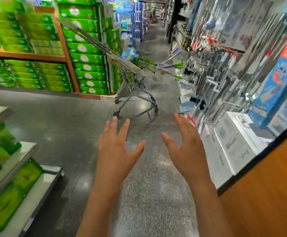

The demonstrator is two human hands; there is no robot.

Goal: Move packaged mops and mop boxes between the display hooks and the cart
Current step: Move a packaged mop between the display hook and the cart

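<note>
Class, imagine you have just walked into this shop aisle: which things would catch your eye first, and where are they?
Two bare, open hands, the left hand and the right hand, reach forward low in the middle, holding nothing. Ahead stands a shopping cart with long mops sticking out of it at a slant. Walls of bright green boxes fill the shelves on the left, and a tall blue mop box stands on the right.

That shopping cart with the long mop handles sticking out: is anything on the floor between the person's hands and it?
Nothing visible. Only bare grey speckled floor lies between the open left hand and right hand and the silver wire shopping cart.
</note>
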